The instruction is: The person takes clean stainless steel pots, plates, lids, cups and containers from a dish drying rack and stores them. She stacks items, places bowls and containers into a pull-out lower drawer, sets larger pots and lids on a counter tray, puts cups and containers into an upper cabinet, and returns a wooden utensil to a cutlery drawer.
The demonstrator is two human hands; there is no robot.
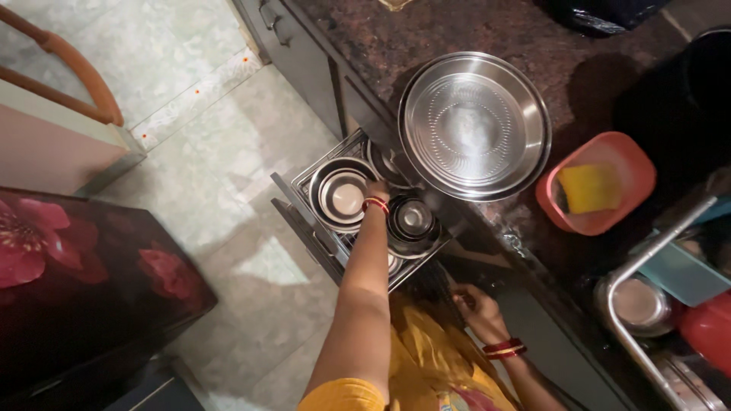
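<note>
Dark counter (457,30), steel plate (474,122) overhanging drawer (320,228)

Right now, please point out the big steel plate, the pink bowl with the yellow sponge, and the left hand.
Big steel plate (474,125), head view, on its flat centre.
Pink bowl (636,164), head view, on its rim.
Left hand (377,189), head view, on its back, above the bangle.
</note>
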